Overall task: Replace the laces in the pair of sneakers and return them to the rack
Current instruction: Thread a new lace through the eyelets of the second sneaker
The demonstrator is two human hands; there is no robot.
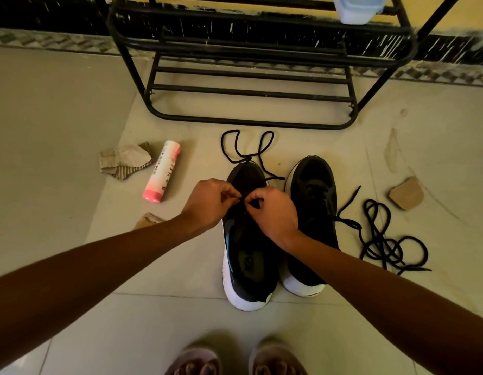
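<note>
Sneakers stand side by side on the tiled floor in the middle of the head view, toes pointing to 12 o'clock. Both are black cloth on top, with thick white soles rounded at heel and toe.

The left sneaker has a blue stripe on its side and lies right under both hands. The left hand comes in from 8 o'clock and the right hand from 4 o'clock. They meet over the front half of this shoe. Each hand has its fingers curled and pinches the thin black lace. Black lace on a black shoe is hard to see, so I cannot tell which hole it goes through. Two long ends of it run past the toe toward 12 o'clock and make floppy loops on the floor.

The right sneaker stands just beside, at 3 o'clock. A loose lace, round like cord, lies tangled at 3 o'clock of it.

The rack, made of black metal bars with rounded corners, stands at 12 o'clock. A pale plastic tub sits on it. A smooth pink and white spray can lies on its side at 10 o'clock of the left hand, near crumpled brown cardboard scraps.
</note>
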